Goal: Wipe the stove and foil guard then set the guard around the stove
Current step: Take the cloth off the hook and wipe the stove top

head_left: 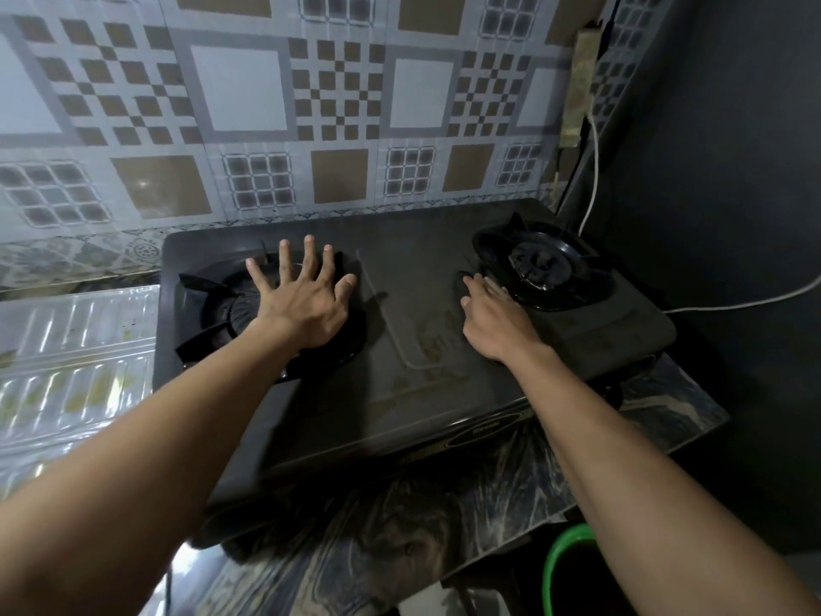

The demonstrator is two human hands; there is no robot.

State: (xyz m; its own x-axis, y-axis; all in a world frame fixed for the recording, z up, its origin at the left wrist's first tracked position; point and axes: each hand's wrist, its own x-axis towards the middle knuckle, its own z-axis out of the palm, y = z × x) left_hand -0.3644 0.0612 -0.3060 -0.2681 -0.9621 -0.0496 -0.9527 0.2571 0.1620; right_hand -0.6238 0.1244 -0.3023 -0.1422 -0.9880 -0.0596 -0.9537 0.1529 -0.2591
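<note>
A black two-burner gas stove (400, 304) sits on a dark marbled counter (400, 526) against the tiled wall. My left hand (302, 300) hovers over or rests on the left burner grate (213, 313), its fingers spread and straight. My right hand (493, 317) lies on the stove top beside the right burner (546, 264), fingers stretched toward its rim and holding nothing. The silver foil guard (75, 371) lies flat on the counter left of the stove. The stove's middle panel shows brownish stains. No cloth is in view.
A patterned tile wall (311, 104) stands right behind the stove. A dark wall (733, 171) closes the right side, with a white cable (595, 180) running down it. A green-rimmed bucket (573, 571) sits below the counter's right edge.
</note>
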